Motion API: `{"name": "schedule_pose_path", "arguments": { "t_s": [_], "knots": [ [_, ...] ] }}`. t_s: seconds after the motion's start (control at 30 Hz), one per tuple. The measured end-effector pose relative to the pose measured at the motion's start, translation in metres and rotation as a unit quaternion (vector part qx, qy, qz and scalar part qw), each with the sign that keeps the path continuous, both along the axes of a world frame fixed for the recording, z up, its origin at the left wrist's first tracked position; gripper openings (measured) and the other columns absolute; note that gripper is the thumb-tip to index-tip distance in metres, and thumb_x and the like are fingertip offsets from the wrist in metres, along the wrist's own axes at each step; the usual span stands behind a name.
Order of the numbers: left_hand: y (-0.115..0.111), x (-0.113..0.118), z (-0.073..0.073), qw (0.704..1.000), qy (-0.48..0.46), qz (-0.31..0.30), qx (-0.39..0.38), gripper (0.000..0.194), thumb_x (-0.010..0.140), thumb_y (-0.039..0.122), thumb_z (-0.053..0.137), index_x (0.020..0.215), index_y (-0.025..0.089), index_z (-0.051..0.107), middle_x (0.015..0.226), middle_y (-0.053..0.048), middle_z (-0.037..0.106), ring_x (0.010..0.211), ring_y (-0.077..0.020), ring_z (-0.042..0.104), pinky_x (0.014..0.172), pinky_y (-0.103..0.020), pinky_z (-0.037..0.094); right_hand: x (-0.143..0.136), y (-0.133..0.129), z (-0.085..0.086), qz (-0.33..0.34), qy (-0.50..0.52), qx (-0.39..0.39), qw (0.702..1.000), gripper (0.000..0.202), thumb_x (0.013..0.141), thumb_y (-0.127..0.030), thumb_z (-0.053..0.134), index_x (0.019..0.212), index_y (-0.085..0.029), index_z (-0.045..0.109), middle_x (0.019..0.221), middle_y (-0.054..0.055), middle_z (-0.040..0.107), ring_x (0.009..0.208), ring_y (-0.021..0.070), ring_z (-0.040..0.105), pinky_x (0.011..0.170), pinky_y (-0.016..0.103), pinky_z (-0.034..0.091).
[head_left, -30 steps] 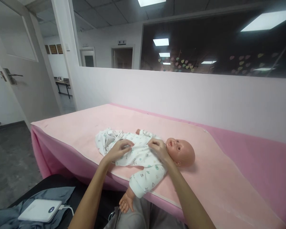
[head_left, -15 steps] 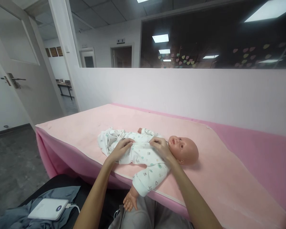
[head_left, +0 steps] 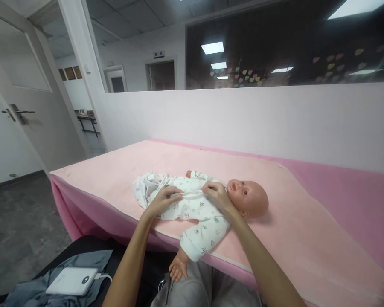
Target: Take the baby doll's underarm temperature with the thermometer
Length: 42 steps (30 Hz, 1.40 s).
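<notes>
A baby doll (head_left: 248, 197) lies on its back on a pale pink sheet, head to the right, dressed in a white printed baby shirt (head_left: 200, 209). My left hand (head_left: 166, 199) pinches the shirt's front edge near the doll's waist. Closer to the neck, my right hand (head_left: 216, 194) has its fingertips closed on the same edge. Between both hands the edge runs as a nearly straight line. Bunched white cloth (head_left: 147, 187) covers the doll's legs. One doll arm hangs over the near edge, its hand (head_left: 178, 266) by my knee.
The pale pink sheet (head_left: 121, 160) lies over a darker pink cover (head_left: 355, 187) on the table. A white power bank (head_left: 72, 281) with a cable rests on grey-blue cloth (head_left: 28, 294) at lower left. A white wall with a window stands behind; a door (head_left: 35, 102) is at left.
The view has shifted slightly. Both hands stay on the shirt's front edge, and the cloth between them looks a little more lifted near my left hand.
</notes>
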State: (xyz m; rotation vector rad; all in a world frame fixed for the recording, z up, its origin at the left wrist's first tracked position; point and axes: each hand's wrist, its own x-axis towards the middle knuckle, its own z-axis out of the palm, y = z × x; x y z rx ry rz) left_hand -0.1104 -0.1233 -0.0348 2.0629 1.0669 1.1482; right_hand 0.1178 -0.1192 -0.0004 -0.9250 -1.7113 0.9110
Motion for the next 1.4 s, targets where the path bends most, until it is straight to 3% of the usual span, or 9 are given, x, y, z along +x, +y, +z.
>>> {"name": "schedule_pose_path", "arguments": {
  "t_s": [0.33,0.9,1.4],
  "knots": [
    [0.0003,0.0003,0.0014,1.000,-0.011,-0.008,-0.008,0.021,0.078,0.037,0.060,0.082,0.017,0.065,0.085,-0.004,0.062,0.080,-0.0182,0.055,0.070,-0.026,0.042,-0.0004,0.0004,-0.0002,-0.002,0.001,-0.001,1.000,0.013,0.066,-0.024,0.053,0.054,-0.017,0.054,0.060,-0.002,0.051,0.063,0.0126,0.044,0.059,0.025,0.032],
    [0.0019,0.0020,-0.0030,0.999,-0.045,0.026,-0.012,0.022,0.077,0.038,0.061,0.081,0.018,0.066,0.084,-0.004,0.063,0.080,-0.0184,0.056,0.069,-0.026,0.041,0.0000,0.0023,-0.0021,0.000,0.006,-0.005,1.000,0.014,0.065,-0.024,0.052,0.053,-0.017,0.053,0.059,-0.002,0.050,0.061,0.0122,0.044,0.058,0.025,0.032],
    [-0.0009,0.0003,-0.0034,0.998,-0.064,-0.004,-0.016,0.027,0.085,0.039,0.050,0.099,0.020,0.064,0.090,-0.004,0.062,0.083,-0.0187,0.055,0.072,-0.027,0.043,0.0003,0.0028,-0.0027,-0.006,0.010,-0.006,1.000,0.015,0.065,-0.026,0.052,0.052,-0.017,0.051,0.057,-0.002,0.047,0.059,0.0112,0.041,0.055,0.024,0.030]
  ]
}}
